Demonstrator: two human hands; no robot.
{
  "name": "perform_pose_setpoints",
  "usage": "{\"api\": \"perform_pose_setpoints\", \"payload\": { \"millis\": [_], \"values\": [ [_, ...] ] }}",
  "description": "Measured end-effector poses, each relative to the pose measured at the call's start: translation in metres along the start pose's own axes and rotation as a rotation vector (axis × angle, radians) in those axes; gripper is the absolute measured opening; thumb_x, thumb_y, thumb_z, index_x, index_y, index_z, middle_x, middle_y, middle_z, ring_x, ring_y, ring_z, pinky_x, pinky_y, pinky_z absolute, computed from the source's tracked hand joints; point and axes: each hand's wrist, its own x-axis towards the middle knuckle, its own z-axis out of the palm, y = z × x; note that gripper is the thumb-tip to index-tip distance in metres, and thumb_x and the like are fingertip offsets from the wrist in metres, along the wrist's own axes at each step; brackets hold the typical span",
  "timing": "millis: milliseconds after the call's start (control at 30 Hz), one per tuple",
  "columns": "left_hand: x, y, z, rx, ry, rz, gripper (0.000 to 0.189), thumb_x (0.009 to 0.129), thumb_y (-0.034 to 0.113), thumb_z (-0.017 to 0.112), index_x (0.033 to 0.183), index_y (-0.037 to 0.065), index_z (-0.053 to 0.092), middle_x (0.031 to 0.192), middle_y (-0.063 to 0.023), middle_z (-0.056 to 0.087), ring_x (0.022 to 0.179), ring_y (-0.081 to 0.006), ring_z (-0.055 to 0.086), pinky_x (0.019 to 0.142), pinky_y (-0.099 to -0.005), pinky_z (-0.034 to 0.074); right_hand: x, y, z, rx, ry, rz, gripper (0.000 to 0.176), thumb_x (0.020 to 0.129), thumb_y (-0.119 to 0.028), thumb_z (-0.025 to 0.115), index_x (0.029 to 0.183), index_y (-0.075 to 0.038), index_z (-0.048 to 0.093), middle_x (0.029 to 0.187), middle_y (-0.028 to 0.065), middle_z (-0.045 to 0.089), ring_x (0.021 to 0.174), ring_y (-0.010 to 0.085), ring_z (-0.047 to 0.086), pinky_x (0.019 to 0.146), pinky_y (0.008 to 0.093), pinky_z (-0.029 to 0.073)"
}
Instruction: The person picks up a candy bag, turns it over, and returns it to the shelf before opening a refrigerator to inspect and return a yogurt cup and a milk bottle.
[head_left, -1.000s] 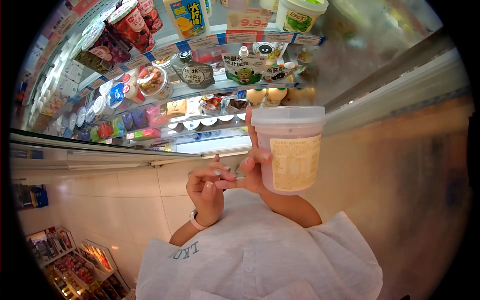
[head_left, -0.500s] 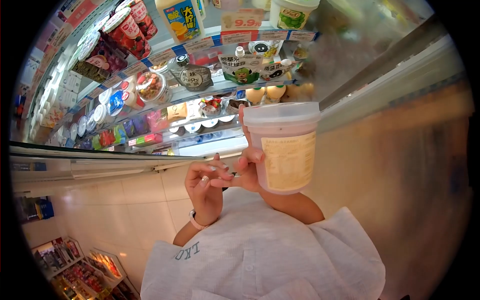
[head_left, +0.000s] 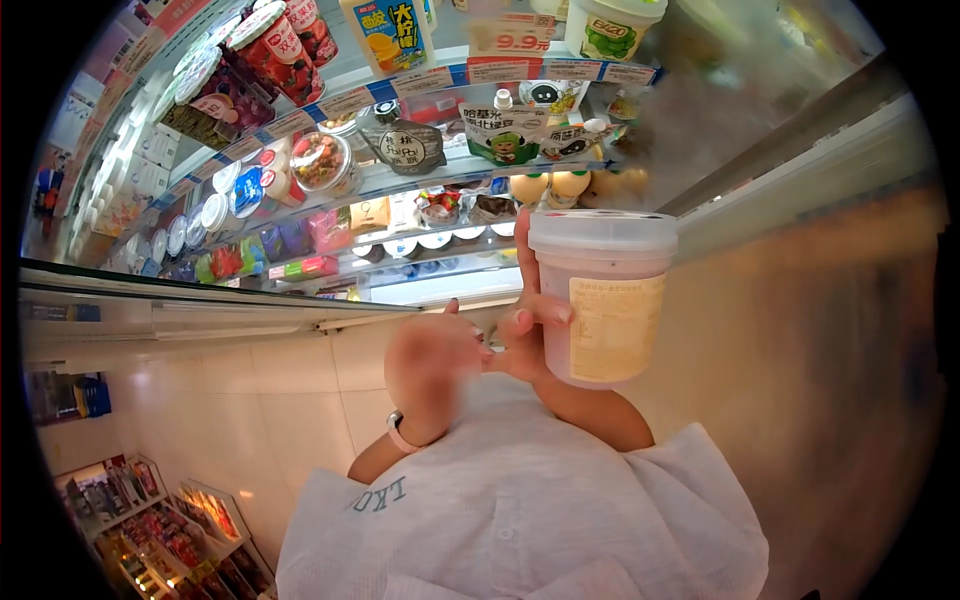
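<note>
My right hand (head_left: 527, 325) grips a lidded plastic tub (head_left: 612, 300) from its left side, with fingers along the wall and one reaching up near the lid. The tub stands upright in the air, translucent and pinkish, with a pale yellow printed label facing me. Close beside it on the left is my left hand (head_left: 432, 365), a watch (head_left: 400, 432) with a pink band at the wrist. That hand is blurred, its fingers smeared near the fingers of my right hand. Behind the tub is an open-fronted chilled display shelf (head_left: 440, 170).
Fruit-printed cups (head_left: 285, 60), a yellow-labelled carton (head_left: 390, 38), spouted pouches (head_left: 505, 132) and a white pail (head_left: 612, 30) line the shelves. A glass door frame (head_left: 780, 130) runs along the right. Low product racks (head_left: 165, 535) stand on the tiled floor at lower left.
The tub and my right hand have shifted slightly right in view. My left hand has turned and blurred. The shelves have also slid right as the view moved.
</note>
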Motion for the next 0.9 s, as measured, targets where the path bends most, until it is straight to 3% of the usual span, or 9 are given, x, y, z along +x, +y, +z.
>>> {"api": "perform_pose_setpoints", "payload": {
  "millis": [100,233,333,400,900],
  "values": [
    [0.0004,0.0015,0.0032,-0.04,-0.011,-0.003,0.012,0.079,0.017,0.046,0.083,0.006,0.047,0.07,-0.0108,0.06,0.087,-0.0204,0.054,0.104,-0.0416,0.015,0.0032,-0.0023,-0.0101,0.035,-0.199,0.034,0.041,0.09,-0.035,0.039,0.127,-0.017,0.04,0.122,0.0033,0.043,0.131,0.0231,0.019,0.098,0.0671,0.002],
    [-0.0005,0.0005,0.0037,-0.048,-0.005,0.005,0.013,0.079,0.018,0.046,0.083,0.006,0.048,0.07,-0.0115,0.061,0.085,-0.0204,0.056,0.104,-0.0423,0.013,0.002,-0.0001,-0.009,0.054,-0.191,0.021,0.042,0.091,-0.034,0.039,0.129,-0.017,0.036,0.121,0.0032,0.045,0.131,0.0228,0.019,0.097,0.0674,0.001],
    [-0.0019,-0.0008,0.0027,-0.033,-0.007,0.01,0.013,0.079,0.018,0.046,0.083,0.005,0.048,0.07,-0.0116,0.061,0.085,-0.0205,0.056,0.104,-0.0425,0.013,-0.0006,0.0011,-0.0119,0.066,-0.209,0.0,0.048,0.09,-0.032,0.04,0.134,-0.021,0.025,0.121,0.0034,0.045,0.131,0.0227,0.02,0.097,0.0673,0.001],
    [-0.0021,-0.0008,0.0041,-0.04,-0.009,0.008,0.013,0.079,0.018,0.046,0.083,0.006,0.048,0.07,-0.0115,0.061,0.085,-0.0204,0.056,0.104,-0.0425,0.013,0.0021,0.0016,-0.0098,0.159,-0.176,0.022,0.058,0.086,-0.039,0.044,0.136,-0.028,0.016,0.113,0.0037,0.05,0.127,0.0227,0.026,0.096,0.0655,-0.005],
    [-0.0031,-0.0022,0.0064,-0.049,0.015,-0.018,0.012,0.077,0.016,0.044,0.081,0.005,0.048,0.07,-0.0119,0.061,0.083,-0.02,0.056,0.104,-0.0425,0.013,-0.0015,-0.0018,-0.0086,0.114,-0.198,0.03,0.046,0.089,-0.035,0.04,0.132,-0.022,0.029,0.119,0.0024,0.047,0.13,0.0216,0.021,0.097,0.0666,-0.002]
  ]
}}
